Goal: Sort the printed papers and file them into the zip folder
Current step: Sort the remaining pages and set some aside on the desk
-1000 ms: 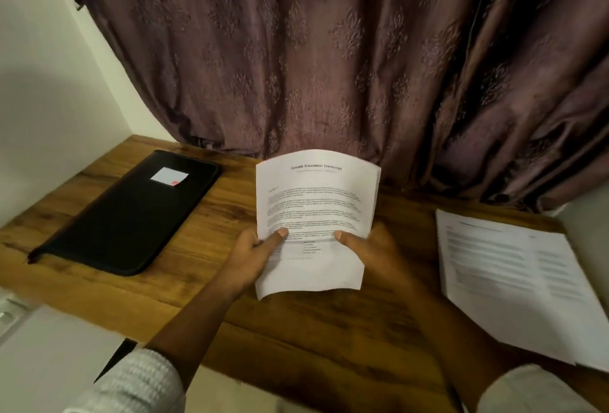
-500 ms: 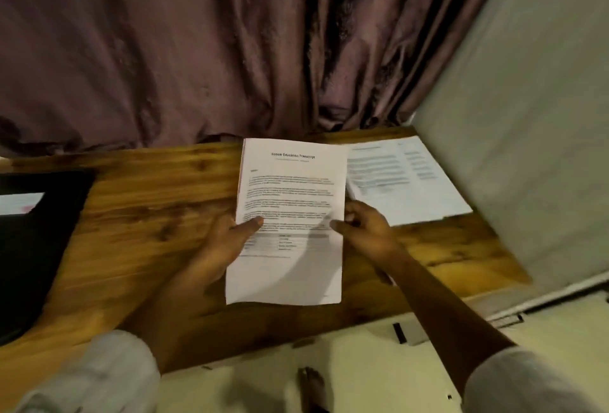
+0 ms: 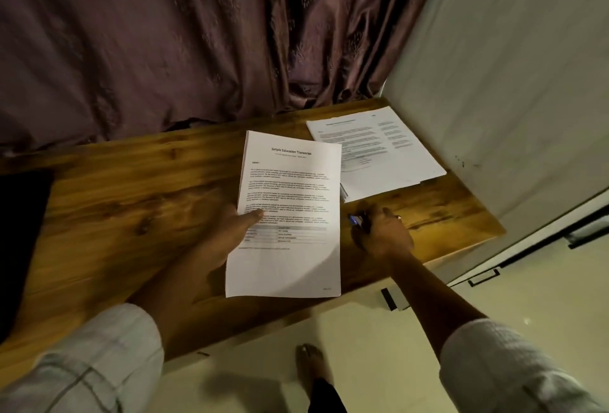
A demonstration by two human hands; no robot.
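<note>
A printed set of pages headed "Sample Education Transcript" (image 3: 290,215) is held over the wooden desk (image 3: 138,215) by my left hand (image 3: 227,234), thumb on top at its left edge. My right hand (image 3: 382,231) is off the pages, just to their right, and closed around a small dark object with a blue tip (image 3: 357,220); what it is I cannot tell. A second stack of printed papers (image 3: 379,149) lies at the desk's far right corner. The black zip folder (image 3: 19,234) shows only as a dark edge at far left.
A purple curtain (image 3: 197,34) hangs behind the desk. A pale wall or cabinet side (image 3: 510,83) closes off the right. Below the desk's front edge is light floor, where a bare foot (image 3: 311,363) stands.
The view has swung right and down. My right hand has let go of the transcript pages and closed on a small dark object beside them. My left hand alone keeps the pages.
</note>
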